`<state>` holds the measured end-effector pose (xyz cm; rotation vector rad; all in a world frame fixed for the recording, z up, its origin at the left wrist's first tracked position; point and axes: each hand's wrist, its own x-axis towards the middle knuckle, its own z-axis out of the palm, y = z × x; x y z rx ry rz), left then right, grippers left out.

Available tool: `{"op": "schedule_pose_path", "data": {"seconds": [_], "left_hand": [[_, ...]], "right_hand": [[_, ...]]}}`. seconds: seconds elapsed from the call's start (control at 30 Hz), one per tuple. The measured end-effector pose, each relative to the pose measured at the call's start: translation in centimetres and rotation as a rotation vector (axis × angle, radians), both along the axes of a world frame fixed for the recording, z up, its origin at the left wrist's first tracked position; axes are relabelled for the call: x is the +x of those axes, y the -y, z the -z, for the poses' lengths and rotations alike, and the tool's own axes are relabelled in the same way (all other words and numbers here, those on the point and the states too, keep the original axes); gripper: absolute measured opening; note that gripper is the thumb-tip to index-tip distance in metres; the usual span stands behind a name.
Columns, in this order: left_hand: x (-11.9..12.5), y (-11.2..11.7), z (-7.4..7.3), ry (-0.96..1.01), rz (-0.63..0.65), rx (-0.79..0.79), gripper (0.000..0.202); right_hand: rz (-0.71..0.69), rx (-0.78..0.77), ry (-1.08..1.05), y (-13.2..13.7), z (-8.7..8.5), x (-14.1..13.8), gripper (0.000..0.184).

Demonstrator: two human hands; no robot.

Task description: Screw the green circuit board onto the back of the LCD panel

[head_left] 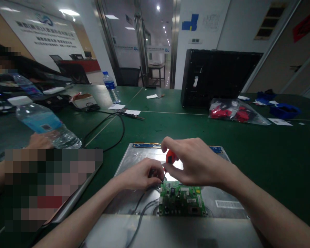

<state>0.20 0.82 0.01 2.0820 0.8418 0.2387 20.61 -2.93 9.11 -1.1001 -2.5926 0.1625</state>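
Observation:
My right hand is closed around the red and black handle of a screwdriver. The shaft slants down to the upper left corner of a green circuit board. Close to that tip, my left hand has its fingers pinched together; what lies between them is hidden. Under both hands is a flat silver metal panel, with the board on its middle and a blue strip along its far edge. Grey cables run from beside the board toward me.
At left, another person's hand is behind a water bottle. A black cable loops across the green table. Farther back are a second bottle, a large black monitor-like box and a plastic bag with red items.

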Motion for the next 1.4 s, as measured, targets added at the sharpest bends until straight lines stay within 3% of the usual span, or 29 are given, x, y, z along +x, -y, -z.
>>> {"op": "schedule_pose_path", "data": {"seconds": [0.27,0.43,0.6,0.77,0.9,1.2,1.3,1.4], "left_hand": [[-0.05,-0.04,0.13,0.038,0.029,-0.053,0.005],[-0.06,-0.01,0.10,0.036,0.006,-0.003,0.005],[-0.02,0.06,0.01,0.034,0.034,0.015,0.005],[0.05,0.07,0.05,0.021,0.013,0.000,0.007],[0.03,0.00,0.05,0.020,0.035,-0.019,0.008],[-0.06,-0.06,0.36,0.036,0.025,-0.007,0.005],[-0.04,-0.06,0.34,0.064,0.058,-0.004,0.006],[-0.01,-0.01,0.23,0.044,0.039,0.017,0.009]], "right_hand": [[0.041,-0.007,0.024,-0.02,-0.26,0.03,0.016],[-0.001,-0.009,-0.004,0.23,-0.23,0.05,0.016],[0.045,0.024,0.034,0.08,0.00,-0.11,0.017],[-0.006,-0.021,-0.017,0.25,-0.29,-0.13,0.020],[0.029,-0.023,0.009,0.13,-0.25,-0.12,0.023],[-0.017,-0.008,-0.020,0.29,-0.19,0.04,0.017],[0.017,-0.001,0.006,0.21,-0.16,0.03,0.023],[0.028,0.001,0.013,0.16,-0.15,-0.02,0.017]]}}
